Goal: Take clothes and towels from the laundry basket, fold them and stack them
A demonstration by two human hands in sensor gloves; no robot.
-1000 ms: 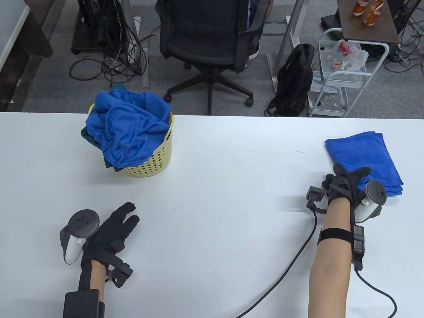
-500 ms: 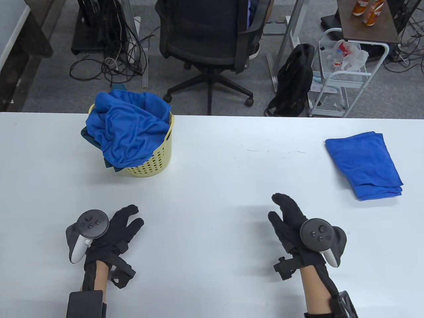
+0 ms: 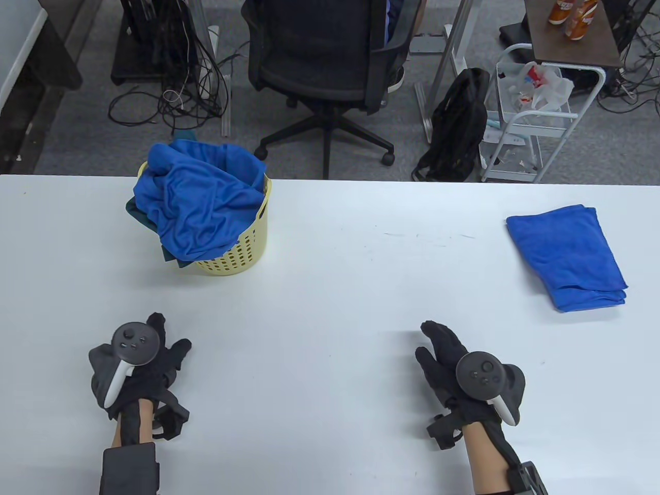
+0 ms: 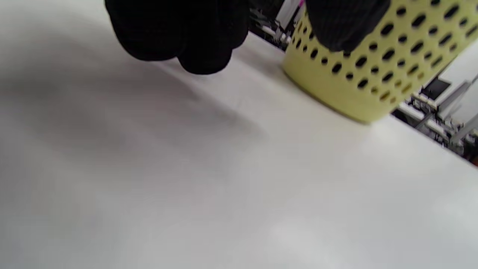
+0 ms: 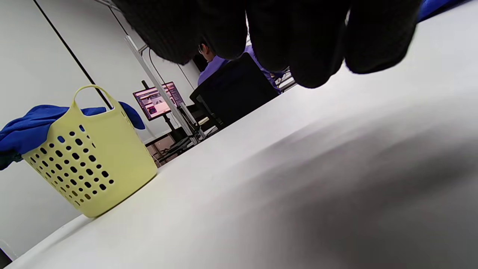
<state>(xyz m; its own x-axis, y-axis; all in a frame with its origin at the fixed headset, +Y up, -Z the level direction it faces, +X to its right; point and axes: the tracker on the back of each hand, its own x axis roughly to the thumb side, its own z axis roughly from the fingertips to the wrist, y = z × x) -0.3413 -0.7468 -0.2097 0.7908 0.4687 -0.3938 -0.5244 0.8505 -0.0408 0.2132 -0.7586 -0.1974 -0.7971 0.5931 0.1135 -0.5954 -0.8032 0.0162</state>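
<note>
Pale yellow perforated plastic laundry basket [image 3: 242,250] at table's [image 3: 335,289] far left, filled w/ crumpled blue cloth [image 3: 198,201] spilling over rim, folded blue towel [image 3: 567,255] laid far right, left hand [image 3: 147,368] & right hand [image 3: 454,363] relaxed, nothing held.

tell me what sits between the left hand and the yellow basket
Nothing: in the table view only bare white table lies between the left hand and the yellow laundry basket.

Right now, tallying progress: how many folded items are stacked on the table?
1: a folded blue towel lies alone at the table's right side. The yellow basket at the left holds crumpled blue cloth, with darker fabric beneath; more may be hidden inside.
</note>
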